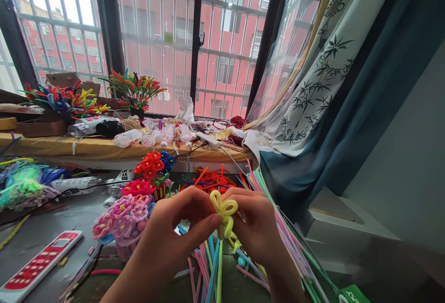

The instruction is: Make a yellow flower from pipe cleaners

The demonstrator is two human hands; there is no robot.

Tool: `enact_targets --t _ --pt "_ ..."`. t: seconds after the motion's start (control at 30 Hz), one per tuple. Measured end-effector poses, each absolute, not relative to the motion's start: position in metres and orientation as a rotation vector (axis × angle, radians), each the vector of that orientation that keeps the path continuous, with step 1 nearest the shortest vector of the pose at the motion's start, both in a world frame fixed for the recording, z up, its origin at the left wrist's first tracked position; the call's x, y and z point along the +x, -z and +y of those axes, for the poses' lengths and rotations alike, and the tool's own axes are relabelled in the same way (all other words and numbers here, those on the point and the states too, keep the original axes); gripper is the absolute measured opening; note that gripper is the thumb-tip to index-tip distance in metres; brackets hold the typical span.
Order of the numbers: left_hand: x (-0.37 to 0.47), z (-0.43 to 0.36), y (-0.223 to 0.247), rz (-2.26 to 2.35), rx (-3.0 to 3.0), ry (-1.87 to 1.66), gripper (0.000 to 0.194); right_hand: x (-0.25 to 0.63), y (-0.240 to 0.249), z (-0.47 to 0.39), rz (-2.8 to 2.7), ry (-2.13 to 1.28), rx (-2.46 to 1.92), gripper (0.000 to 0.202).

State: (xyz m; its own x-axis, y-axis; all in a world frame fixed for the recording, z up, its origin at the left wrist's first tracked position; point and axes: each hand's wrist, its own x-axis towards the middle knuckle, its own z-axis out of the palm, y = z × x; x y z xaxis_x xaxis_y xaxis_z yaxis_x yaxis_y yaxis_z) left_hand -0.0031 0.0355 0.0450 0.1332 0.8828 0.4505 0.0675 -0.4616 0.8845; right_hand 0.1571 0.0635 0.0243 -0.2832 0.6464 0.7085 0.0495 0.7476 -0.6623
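A yellow pipe-cleaner piece (226, 209) bent into several loops is held up at the centre of the view. My left hand (189, 228) pinches it from the left, with thumb and fingertips at the base of the loops. From the right, my right hand (255, 224) has its fingers closed on the same piece. Below the hands lie loose pipe cleaners (212, 270) in pink, blue and yellow. A pot of pink pipe-cleaner flowers (127, 217) stands just left of my left hand, with red flowers (151, 166) behind it.
A red and white remote (41, 263) lies at the lower left. Pastel pipe cleaners (295, 242) run along the right side. Plastic bottles (128, 138), a power strip (207, 140) and a colourful bouquet (137, 89) are on the windowsill. A curtain (313, 85) hangs at the right.
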Motion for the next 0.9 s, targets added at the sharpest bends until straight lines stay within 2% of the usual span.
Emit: enact_targets --t 0.57,0.9 --pt "-0.0022 0.0344 -0.0454 0.947 1.706 -1.427 0.009 0.1572 -0.0229 0.0651 -1.778 -0.616 -0.534 0.035" --pt "-0.0031 0.0353 -0.0449 0.958 1.747 -1.418 0.010 0.1572 -0.0226 0.0651 -1.797 -0.573 -0.548 0.042"
